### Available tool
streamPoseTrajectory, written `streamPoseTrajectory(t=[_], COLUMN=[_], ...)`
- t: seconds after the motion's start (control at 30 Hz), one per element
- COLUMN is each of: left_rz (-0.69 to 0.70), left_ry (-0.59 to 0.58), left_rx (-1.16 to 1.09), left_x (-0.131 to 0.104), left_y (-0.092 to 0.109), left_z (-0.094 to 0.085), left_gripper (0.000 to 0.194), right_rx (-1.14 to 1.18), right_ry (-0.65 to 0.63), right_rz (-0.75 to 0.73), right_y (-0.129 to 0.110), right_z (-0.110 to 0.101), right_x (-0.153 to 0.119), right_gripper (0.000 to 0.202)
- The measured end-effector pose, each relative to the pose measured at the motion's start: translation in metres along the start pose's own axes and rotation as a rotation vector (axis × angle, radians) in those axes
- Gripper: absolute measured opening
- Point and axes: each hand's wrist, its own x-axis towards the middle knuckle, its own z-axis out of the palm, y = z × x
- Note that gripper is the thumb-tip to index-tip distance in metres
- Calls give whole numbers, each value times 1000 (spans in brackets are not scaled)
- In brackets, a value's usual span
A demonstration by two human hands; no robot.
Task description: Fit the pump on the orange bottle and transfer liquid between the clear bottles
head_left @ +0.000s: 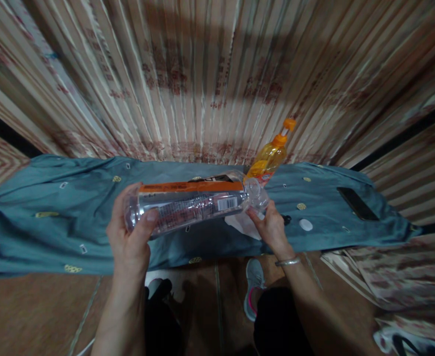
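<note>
A large clear plastic bottle [191, 205] with an orange-edged label and a barcode lies sideways in the air over the cloth. Its base is wrapped by the fingers of my left hand [130, 227]. At the neck, on the right, my right hand [268, 225] closes its fingers on the clear end piece. Just behind the neck stands a pump bottle [269, 160] of yellow liquid with an orange top, partly covered by the clear bottle. A white sheet or tissue [243, 225] rests on the cloth below the neck.
The narrow surface is covered by a teal patterned cloth [69, 212]. To the right are a round white cap [305, 225], a small black item [286, 219] and a dark phone [357, 203]. A pleated curtain [202, 84] hangs behind. Shoes [254, 287] show on the tiled floor.
</note>
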Motion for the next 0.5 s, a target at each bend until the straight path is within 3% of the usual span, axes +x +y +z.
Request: streamPoseTrajectory(t=[0.5], left_rz=[43], left_ry=[-29], left_rx=[88], left_x=[-1], left_y=[-5], left_z=[-3], left_gripper=[55], right_rx=[3], right_ry=[-3], right_rz=[11], right_y=[1], right_z=[0], right_x=[0], right_gripper=[57])
